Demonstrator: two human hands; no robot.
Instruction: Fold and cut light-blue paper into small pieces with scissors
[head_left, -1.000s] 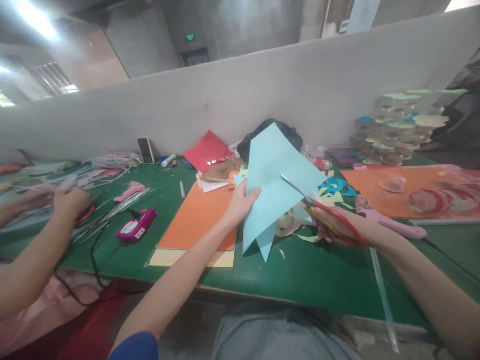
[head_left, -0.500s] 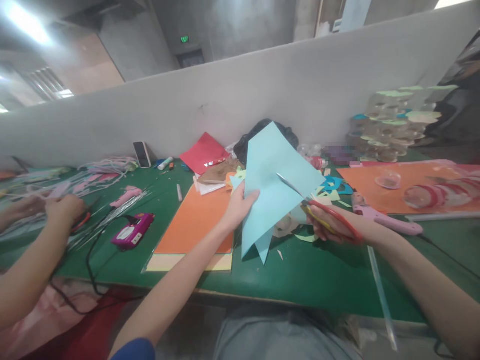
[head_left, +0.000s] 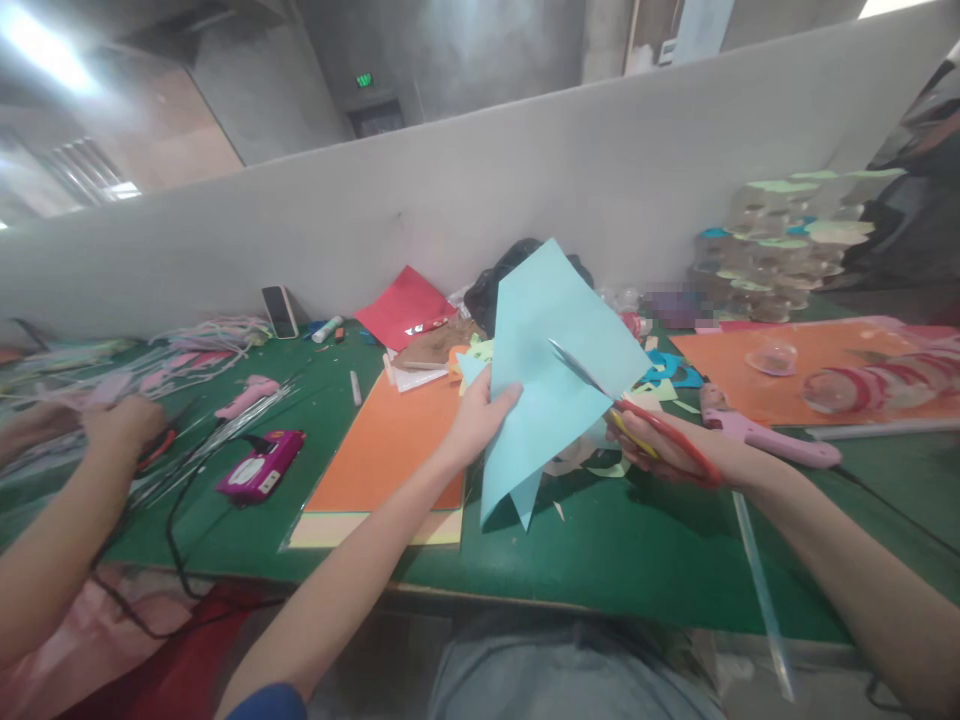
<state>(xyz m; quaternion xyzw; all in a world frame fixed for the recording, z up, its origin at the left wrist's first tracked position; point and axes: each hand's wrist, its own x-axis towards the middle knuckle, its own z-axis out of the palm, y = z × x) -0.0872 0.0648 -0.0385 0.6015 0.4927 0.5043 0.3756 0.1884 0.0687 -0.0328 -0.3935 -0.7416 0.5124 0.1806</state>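
A sheet of light blue paper (head_left: 547, 330), creased and angular, is held up above the table. My left hand (head_left: 480, 415) pinches its left edge, thumb on the near face. In my right hand (head_left: 652, 445) is a pair of scissors (head_left: 675, 440) with red and yellow handles, gripped by the loops. One blade lies across the front of the paper, pointing up and left; the other blade is hidden behind the sheet. Pointed lower corners of the paper hang over the green table.
Orange paper (head_left: 390, 440) lies left of the sheet, red paper (head_left: 405, 305) behind it. A pink glue gun (head_left: 772, 440) rests at right, near a red-striped bottle (head_left: 870, 385). Left are a purple device (head_left: 262, 465) and another person's hands (head_left: 127, 425). A partition (head_left: 450, 200) stands behind.
The scissors have moved slightly, and the blue paper's right side looks a little more bent. My left hand keeps the same hold. The whole view has shifted slightly.
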